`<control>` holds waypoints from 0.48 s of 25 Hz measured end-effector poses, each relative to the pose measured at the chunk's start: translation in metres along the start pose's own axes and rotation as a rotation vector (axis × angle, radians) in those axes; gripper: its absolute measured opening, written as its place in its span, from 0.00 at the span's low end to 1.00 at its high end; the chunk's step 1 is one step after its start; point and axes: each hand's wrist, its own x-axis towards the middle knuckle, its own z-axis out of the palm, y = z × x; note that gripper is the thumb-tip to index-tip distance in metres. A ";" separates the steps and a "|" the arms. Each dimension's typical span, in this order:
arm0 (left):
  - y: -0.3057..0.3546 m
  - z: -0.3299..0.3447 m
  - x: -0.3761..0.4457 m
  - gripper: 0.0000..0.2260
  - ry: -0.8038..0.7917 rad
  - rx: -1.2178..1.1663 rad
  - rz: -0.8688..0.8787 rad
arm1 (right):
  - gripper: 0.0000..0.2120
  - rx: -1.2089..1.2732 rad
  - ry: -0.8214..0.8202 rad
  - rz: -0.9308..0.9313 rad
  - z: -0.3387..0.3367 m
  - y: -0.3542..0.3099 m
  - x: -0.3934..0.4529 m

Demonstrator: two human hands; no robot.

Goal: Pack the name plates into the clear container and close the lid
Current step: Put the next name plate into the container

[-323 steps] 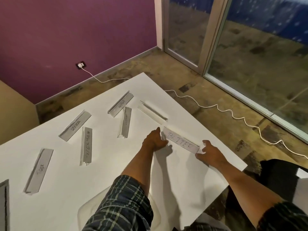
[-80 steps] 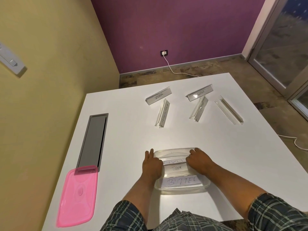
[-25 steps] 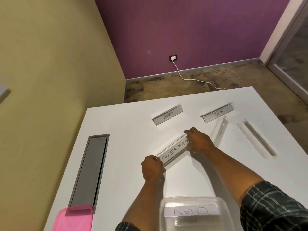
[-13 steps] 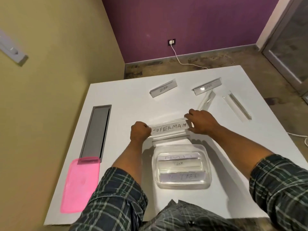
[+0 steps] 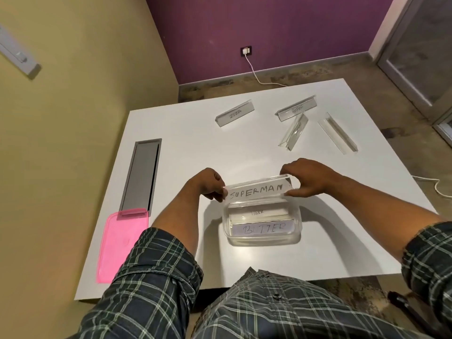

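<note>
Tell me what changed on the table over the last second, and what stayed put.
Both hands, left hand and right hand, carried the SUPERMAN plate from the table's middle toward the person; it is now over the far edge of the clear container, pinched at its ends. The ZEBRA plate, ALPHA plate and pink lid lie where they were.

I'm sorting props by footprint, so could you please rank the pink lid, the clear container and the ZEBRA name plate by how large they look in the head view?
1. pink lid
2. clear container, near the lid's size; being closer may flatter it
3. ZEBRA name plate, smallest, but farthest away
</note>
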 end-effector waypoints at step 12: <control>0.013 0.059 -0.001 0.05 -0.071 0.639 0.039 | 0.22 0.061 -0.059 -0.056 0.029 -0.023 -0.048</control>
